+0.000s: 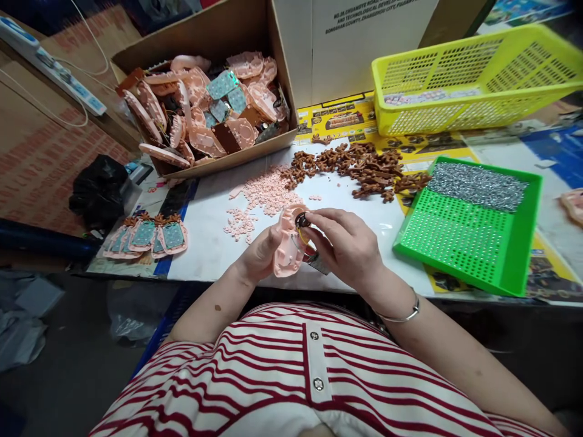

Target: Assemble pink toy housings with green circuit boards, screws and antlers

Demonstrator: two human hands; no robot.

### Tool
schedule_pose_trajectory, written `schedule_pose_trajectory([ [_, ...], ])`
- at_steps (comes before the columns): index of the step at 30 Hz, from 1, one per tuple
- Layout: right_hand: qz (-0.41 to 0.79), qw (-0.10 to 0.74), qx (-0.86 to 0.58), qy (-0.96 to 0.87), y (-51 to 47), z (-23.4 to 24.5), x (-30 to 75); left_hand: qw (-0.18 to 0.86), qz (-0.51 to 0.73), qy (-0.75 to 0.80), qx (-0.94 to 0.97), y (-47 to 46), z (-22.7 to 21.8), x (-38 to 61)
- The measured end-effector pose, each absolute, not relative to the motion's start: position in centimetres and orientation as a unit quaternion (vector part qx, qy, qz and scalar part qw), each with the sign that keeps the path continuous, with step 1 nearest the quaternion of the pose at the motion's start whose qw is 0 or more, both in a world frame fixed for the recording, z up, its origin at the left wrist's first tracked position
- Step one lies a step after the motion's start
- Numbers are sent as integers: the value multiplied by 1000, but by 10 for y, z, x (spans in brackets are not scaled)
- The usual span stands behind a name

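A pink plastic shell (288,260) is held over the near edge of the table, its hollow side facing me. My left hand (262,254) grips it along the left side. Between the fingertips of my right hand (348,246) is a small round dark speaker (302,220), at the shell's upper end. Thin wires run from it inside the shell. Below my right fingers hangs a circuit board (317,263), partly covered by the hand. Small pink plastic pieces (268,191) lie scattered just beyond, beside a heap of brown plastic parts (364,167).
A cardboard box (204,165) of pink shells and boards stands at the back left. Several assembled shells (146,235) lie at left. On the right are a green tray (455,237) holding screws (478,183) and a yellow basket (423,118). A power strip (59,76) runs along the left.
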State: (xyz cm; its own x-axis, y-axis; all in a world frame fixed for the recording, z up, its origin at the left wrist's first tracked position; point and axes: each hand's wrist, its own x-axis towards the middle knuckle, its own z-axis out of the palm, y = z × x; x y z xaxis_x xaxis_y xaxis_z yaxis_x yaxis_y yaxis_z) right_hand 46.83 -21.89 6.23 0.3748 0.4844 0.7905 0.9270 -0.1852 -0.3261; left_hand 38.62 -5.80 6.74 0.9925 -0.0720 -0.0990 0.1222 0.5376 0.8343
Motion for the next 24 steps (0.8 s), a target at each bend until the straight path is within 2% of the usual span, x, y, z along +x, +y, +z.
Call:
schedule_pose_trajectory([
  [5,-320,395,-702,-499,-222,63,468,875,-92,35,475,-59,66,386],
  [11,-312,386,-717,-490,-220,63,469,851,-108,55,511,-60,67,387],
  [15,-276,380,-744,-475,-219,60,470,830,-103,57,546,-61,68,388],
  [20,-204,456,-744,-443,-219,54,474,828,-56,80,551,-64,71,390],
  [24,-156,443,-757,-453,-219,49,475,843,-43,131,519,-71,76,393],
])
